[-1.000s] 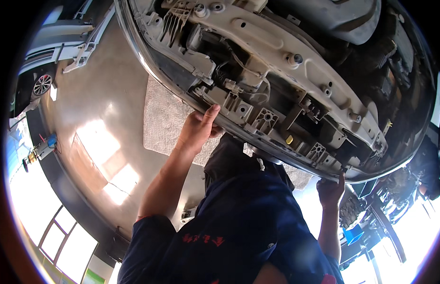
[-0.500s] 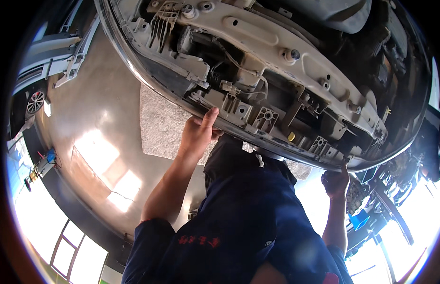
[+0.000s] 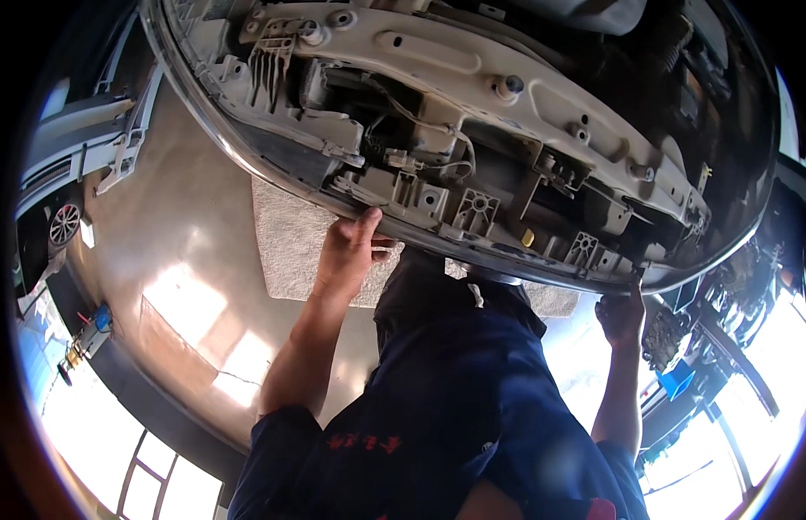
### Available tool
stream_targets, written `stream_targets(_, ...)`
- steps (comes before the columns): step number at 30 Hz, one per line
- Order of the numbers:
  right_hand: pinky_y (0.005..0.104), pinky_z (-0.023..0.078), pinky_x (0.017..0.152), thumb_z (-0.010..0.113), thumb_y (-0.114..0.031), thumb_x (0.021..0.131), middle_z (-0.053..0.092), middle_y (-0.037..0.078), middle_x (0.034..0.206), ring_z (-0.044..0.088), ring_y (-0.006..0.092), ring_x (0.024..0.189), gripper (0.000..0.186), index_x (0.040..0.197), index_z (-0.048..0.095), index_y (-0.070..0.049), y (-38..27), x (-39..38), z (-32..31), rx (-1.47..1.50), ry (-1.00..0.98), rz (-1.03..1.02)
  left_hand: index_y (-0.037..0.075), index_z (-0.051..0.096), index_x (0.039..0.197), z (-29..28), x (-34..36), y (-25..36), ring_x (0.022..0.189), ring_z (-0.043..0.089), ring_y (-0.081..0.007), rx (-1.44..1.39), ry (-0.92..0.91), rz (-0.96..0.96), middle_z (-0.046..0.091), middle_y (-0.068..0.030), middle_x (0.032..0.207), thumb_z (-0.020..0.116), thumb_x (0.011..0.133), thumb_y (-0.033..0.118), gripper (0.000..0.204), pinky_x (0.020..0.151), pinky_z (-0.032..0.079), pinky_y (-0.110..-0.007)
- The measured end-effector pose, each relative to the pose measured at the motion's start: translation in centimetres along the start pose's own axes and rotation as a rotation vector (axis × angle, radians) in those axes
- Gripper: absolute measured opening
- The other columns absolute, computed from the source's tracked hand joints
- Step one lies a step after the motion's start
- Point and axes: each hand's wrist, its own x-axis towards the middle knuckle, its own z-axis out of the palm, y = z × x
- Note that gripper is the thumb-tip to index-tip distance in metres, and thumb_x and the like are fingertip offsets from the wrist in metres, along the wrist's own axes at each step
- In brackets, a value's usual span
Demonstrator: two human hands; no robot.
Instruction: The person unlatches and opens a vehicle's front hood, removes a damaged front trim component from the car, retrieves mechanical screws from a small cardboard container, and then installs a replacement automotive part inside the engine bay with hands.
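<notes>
Our left hand [image 3: 349, 253] grips the lower edge of the large car bumper [image 3: 472, 130]. The thumb lies up against the inside of the edge, and the fingers curl around it from the outer side, so this hand is closed on the bumper rim. Our right hand [image 3: 622, 314] holds the same edge far at 3 o'clock from the left one, near the curved corner of the part; its fingers wrap the rim, but how tight they are we cannot tell, because the hand is small and in shadow.

The bumper fills the upper half of the view, from 10 o'clock to 3 o'clock, with its inner side toward us: pale plastic ribs, square brackets [image 3: 477, 208], round fasteners and a thin grey wire [image 3: 438, 139] are visible.

Between our arms is our dark blue work shirt [image 3: 455, 416]. Under the bumper, at 9 o'clock from the left hand, a grey mat [image 3: 286, 247] lies on the shiny floor [image 3: 169, 260]. At 9 o'clock, near the rim of the view, part of a white car [image 3: 61, 186] stands.
</notes>
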Motion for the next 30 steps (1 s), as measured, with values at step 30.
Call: stream_targets(30, 0.0256, 0.041, 0.044, 0.058, -0.069, 0.098, 0.062, -0.001, 0.077, 0.055, 0.0122, 0.054, 0.054, 0.119, 0.061, -0.020, 3.1, 1.8, 2.0, 0.024, 0.157, -0.256, 0.011, 0.063, 0.118, -0.4, -0.3, -1.7, 0.087, 0.072, -0.0133, 0.035, -0.063, 0.064, 0.075, -0.0033, 0.099, 0.048, 0.110, 0.051, 0.044, 0.082, 0.057, -0.031)
